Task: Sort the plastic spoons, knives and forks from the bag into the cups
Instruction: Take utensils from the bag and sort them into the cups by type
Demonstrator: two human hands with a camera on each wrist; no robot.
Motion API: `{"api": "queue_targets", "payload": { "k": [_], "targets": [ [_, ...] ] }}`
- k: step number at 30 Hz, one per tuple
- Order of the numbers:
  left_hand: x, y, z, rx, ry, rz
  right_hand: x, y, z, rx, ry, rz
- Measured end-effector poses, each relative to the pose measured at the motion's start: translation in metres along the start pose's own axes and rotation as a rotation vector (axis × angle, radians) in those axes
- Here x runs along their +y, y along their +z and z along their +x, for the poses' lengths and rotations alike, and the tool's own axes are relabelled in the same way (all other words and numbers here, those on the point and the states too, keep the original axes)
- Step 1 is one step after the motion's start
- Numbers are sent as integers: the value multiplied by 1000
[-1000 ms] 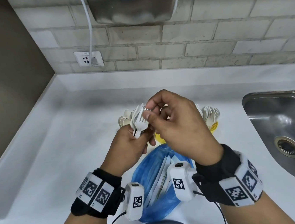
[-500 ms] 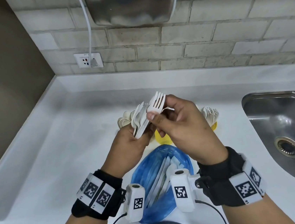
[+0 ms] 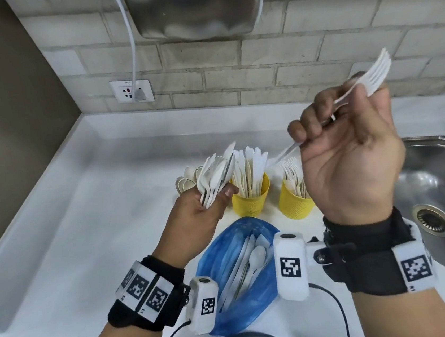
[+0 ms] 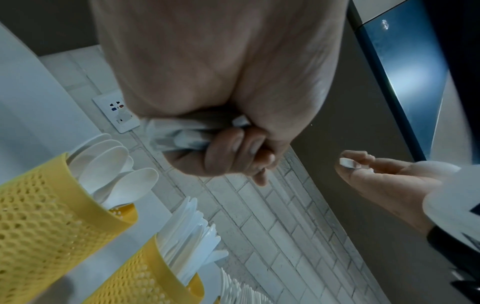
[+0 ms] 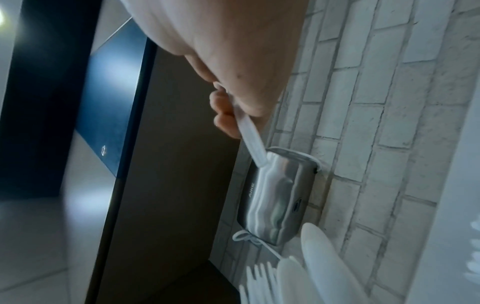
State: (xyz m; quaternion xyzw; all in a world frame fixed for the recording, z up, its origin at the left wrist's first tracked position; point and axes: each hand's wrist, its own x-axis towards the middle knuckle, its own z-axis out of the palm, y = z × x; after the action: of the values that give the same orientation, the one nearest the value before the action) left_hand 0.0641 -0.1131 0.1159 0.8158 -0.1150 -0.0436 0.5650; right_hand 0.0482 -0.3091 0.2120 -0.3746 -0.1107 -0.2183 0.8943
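Observation:
My left hand [image 3: 216, 196] grips a fanned bundle of white plastic cutlery [image 3: 216, 174] just left of the cups; the wrist view shows its fingers curled round the handles [image 4: 179, 133]. My right hand [image 3: 335, 119] is raised above the fork cup [image 3: 294, 204] and holds a single white fork [image 3: 374, 76], tines up to the right, handle [image 5: 249, 131] running through the fingers. The middle yellow cup [image 3: 251, 203] holds knives. The spoon cup [image 4: 39, 216] stands furthest left, mostly hidden behind my left hand in the head view. An open blue bag [image 3: 236, 277] with more cutlery lies near me.
A steel sink [image 3: 439, 185] is sunk into the white counter [image 3: 85, 239] at the right. A metal hand dryer [image 3: 191, 5] and a wall socket [image 3: 131, 91] hang on the brick wall behind. A brown wall closes the left side.
My right hand has drawn one fork out of the left hand's bundle and lifted it up and to the right. The left hand keeps the bundle, and the cups are now uncovered.

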Motion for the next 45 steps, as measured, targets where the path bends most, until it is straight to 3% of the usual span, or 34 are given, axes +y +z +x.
{"api": "queue_targets", "payload": {
  "k": [2, 5, 11, 21, 30, 34, 37, 43, 45],
  "targets": [
    [0, 2, 1, 47, -1, 42, 5, 1, -4, 22, -25, -229],
    [-3, 5, 3, 156, 46, 130, 19, 7, -19, -66, 2, -777],
    [-8, 4, 4, 321, 142, 450, 55, 10, -42, -191, 156, -1180],
    [-2, -2, 2, 444, 162, 655, 69, 6, -39, -138, 164, -1109],
    [-9, -5, 4, 442, 190, 683, 60, 3, -32, -108, 159, -1048],
    [-9, -5, 3, 436, 194, 660, 65, -2, -32, -160, 253, -1014],
    [-7, -4, 3, 434, 204, 662, 66, -1, -35, -169, 238, -1000],
    [-10, -6, 3, 451, 147, 654, 57, 1, -27, 3, 194, -772],
    [-8, -5, 2, 441, 170, 650, 60, 0, -27, -13, 226, -730]
  ]
}}
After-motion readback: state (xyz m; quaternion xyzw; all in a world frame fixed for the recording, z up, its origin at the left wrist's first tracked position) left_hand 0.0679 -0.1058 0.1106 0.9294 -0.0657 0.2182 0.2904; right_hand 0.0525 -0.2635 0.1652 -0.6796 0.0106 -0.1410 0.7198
